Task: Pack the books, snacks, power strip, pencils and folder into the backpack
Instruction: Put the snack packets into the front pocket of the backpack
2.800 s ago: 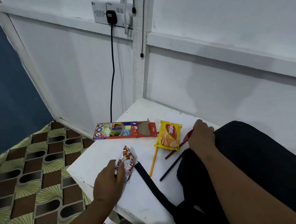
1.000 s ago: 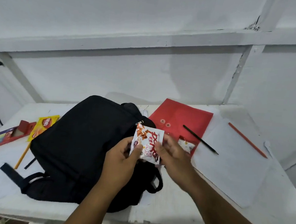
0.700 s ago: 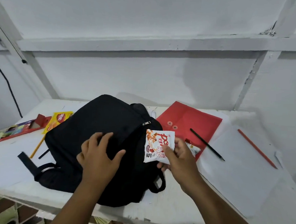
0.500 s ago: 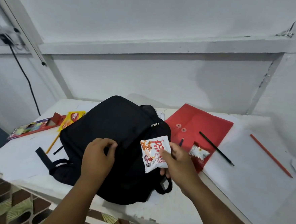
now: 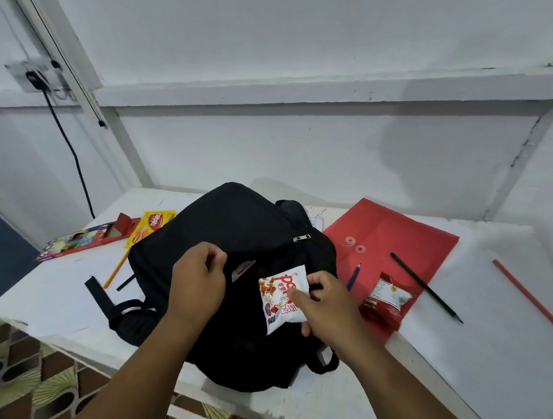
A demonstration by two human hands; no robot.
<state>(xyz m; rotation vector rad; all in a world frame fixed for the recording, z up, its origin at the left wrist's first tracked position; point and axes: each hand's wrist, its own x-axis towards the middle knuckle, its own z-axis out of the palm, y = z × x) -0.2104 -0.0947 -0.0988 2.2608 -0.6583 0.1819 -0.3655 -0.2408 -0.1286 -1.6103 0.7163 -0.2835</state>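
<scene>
A black backpack (image 5: 234, 232) lies flat on the white table (image 5: 50, 291). My left hand (image 5: 196, 279) pinches the fabric edge of a front pocket and lifts it; something white and red shows inside the gap. My right hand (image 5: 324, 306) holds a white snack packet (image 5: 278, 299) just right of that opening, over the backpack. A red snack packet (image 5: 386, 299) and a blue pencil (image 5: 354, 276) lie on the red folder (image 5: 394, 240). A yellow snack packet (image 5: 149, 225) and a pencil box (image 5: 86, 238) sit left of the backpack.
A black pencil (image 5: 427, 287) lies across the folder's edge and a red pencil (image 5: 530, 302) on white paper at the right. A yellow pencil (image 5: 115, 270) lies by the backpack's strap. A black cable (image 5: 72, 156) hangs from a wall socket. Patterned floor below left.
The white snack packet passed from both hands to my right hand alone. My left hand moved onto the backpack, took hold of the pocket edge and lifted it. The view shifted left.
</scene>
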